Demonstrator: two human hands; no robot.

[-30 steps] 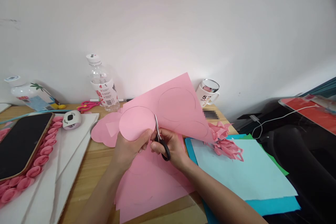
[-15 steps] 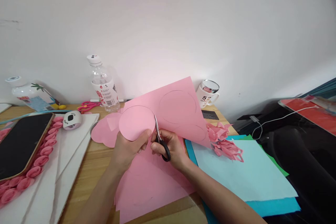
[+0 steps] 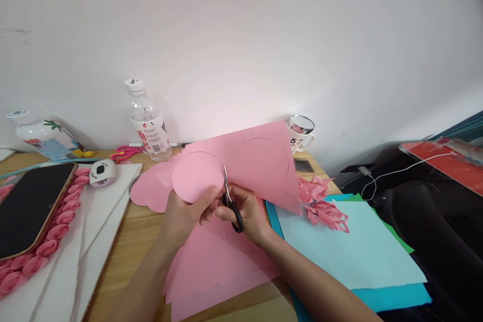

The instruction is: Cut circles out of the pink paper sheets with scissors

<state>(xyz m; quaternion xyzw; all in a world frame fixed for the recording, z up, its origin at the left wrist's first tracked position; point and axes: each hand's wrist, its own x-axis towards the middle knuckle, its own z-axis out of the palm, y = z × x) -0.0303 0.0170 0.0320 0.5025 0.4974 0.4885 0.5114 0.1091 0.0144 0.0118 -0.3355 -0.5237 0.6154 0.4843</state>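
My left hand (image 3: 188,216) pinches the lower edge of a round piece of a pink paper sheet (image 3: 260,161), partly cut along its drawn outline. Closed around the black handles of a pair of scissors (image 3: 234,211) is my right hand (image 3: 245,209). The blades point up and lie at the right edge of the round part. Drawn circles show on the raised sheet, which curves away to the right. Under my hands lie more pink sheets (image 3: 222,271) with faint pencil curves. Several cut pink rounds (image 3: 147,191) rest on the table to the left.
A water bottle (image 3: 149,126), pink scissors (image 3: 126,153) and a white mug (image 3: 300,131) stand or lie near the wall. On the left, a phone (image 3: 32,206) rests over pink paper roses (image 3: 58,232). Curly pink scraps (image 3: 322,206) lie on light blue paper (image 3: 350,251) at right.
The far part of the pink sheet has dipped and bent further over to the right. The scissors and both hands have barely moved.
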